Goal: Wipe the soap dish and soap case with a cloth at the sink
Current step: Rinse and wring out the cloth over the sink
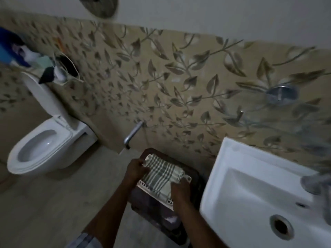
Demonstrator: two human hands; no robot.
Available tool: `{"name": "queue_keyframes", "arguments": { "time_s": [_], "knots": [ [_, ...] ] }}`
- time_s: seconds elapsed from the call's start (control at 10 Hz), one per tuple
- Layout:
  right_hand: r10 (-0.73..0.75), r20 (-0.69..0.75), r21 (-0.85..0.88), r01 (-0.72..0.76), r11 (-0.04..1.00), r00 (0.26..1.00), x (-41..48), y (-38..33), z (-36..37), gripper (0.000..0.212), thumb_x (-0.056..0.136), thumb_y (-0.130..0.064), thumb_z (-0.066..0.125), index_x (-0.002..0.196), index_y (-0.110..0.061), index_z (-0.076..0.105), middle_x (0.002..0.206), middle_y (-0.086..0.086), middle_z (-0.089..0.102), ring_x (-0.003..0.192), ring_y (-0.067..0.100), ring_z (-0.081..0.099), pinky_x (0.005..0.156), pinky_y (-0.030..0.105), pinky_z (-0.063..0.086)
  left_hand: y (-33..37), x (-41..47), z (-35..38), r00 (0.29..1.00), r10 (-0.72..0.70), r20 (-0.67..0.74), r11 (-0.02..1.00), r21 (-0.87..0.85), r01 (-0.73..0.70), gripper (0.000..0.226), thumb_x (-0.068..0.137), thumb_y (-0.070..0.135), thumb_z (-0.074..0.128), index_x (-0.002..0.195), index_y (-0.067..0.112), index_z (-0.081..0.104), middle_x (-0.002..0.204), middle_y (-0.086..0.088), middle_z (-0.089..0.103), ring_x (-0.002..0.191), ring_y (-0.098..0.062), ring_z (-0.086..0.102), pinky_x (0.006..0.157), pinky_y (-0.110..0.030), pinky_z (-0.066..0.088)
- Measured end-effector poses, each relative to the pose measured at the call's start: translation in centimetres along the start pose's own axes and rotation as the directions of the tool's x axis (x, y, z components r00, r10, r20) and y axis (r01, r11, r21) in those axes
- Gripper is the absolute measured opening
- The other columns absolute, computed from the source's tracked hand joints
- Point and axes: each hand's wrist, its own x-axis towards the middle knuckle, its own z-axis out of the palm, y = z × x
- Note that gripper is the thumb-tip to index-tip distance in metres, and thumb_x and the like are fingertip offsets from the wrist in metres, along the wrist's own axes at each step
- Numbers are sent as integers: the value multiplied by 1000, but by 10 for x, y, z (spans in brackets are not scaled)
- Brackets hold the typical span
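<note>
A white slotted soap dish (143, 185) is held above a dark bin, left of the sink. A green-and-white checked cloth (161, 173) lies draped over most of the dish, hiding its middle. My left hand (135, 170) grips the dish's far left end and the cloth's edge. My right hand (180, 187) presses down on the cloth at the dish's near right side. The white sink (231, 176) stands at the right, with its drain hole (281, 227) near the bottom. No soap case can be made out in the dim light.
A dark brown bin (161, 217) sits on the floor under my hands. An open white toilet (41, 149) stands at the left, with a metal tap (132, 133) on the leaf-patterned wall. A blurred faucet (317, 185) sits at the sink's right edge.
</note>
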Motion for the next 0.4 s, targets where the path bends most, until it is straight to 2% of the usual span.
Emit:
{"name": "queue_keyframes", "arguments": {
  "time_s": [0.1,0.2,0.3,0.4],
  "knots": [
    [94,-37,-36,-95,995,995,29,46,22,51,95,-5,57,142,5,41,147,24,44,135,36,43,113,43,36,-39,15,28,997,-36,-67,999,2,37,15,79,1,77,94,-2,76,89,-22,74,86,-27,70,62,-24,50],
    [126,-117,-42,-132,990,985,58,66,36,40,92,1,56,132,7,53,135,25,56,124,38,53,106,44,43,-69,31,54,994,1,-113,999,-49,-7,12,81,-8,74,91,-12,72,91,-27,73,85,-23,63,77,-27,55],
    [95,-203,-35,-104,994,975,84,68,49,34,88,6,56,122,5,63,124,23,64,114,36,62,96,35,48,-81,46,73,984,11,-176,996,-80,-25,13,84,-8,69,95,-14,71,92,-24,72,84,-21,62,65,-22,43],
    [97,-254,50,-87,995,962,106,69,67,35,88,4,56,122,0,63,123,20,66,112,34,62,92,35,49,-94,66,85,975,28,-221,987,-150,-62,13,86,-14,64,97,-17,68,90,-24,69,84,-23,60,69,-24,40]
  ]
}}
